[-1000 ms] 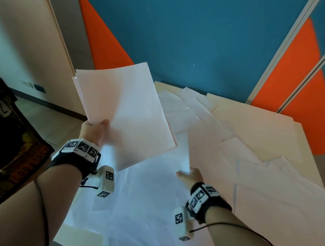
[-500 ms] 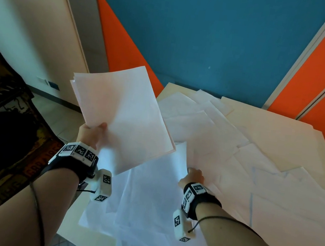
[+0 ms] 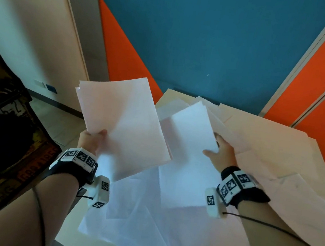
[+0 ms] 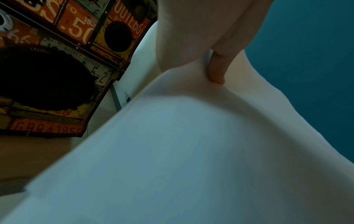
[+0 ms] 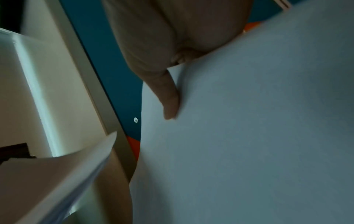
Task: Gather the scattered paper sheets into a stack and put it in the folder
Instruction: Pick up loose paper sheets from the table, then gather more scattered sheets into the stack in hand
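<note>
Nearest in the head view, loose white paper sheets (image 3: 135,228) are seen overlapping across the near part of the pale bench (image 3: 71,241); above them, on the left, a gathered stack (image 3: 124,126) is held clear of the bench by the left hand (image 3: 91,142), which grips it at its near left edge, the thumb (image 4: 216,71) being pressed onto the top sheet in the left wrist view while the other fingers are hidden beneath the paper; to the right, a single sheet (image 3: 191,151) is held raised by the right hand (image 3: 220,153), pinched at its right edge, with the thumb (image 5: 168,98) laid on the sheet's face in the right wrist view and the remaining fingers hidden behind it; the stack and the single sheet are set side by side, their inner edges close, though whether they touch cannot be told; on the far right part of the bench, a cream folder (image 3: 273,150) is seen lying flat, partly covered by further scattered sheets at its left and near edges; to the left of the bench, a cabinet (image 3: 2,122) covered with printed number plates is seen on the tiled floor; beyond the bench stands a wall panelled in teal and orange (image 3: 209,46).
</note>
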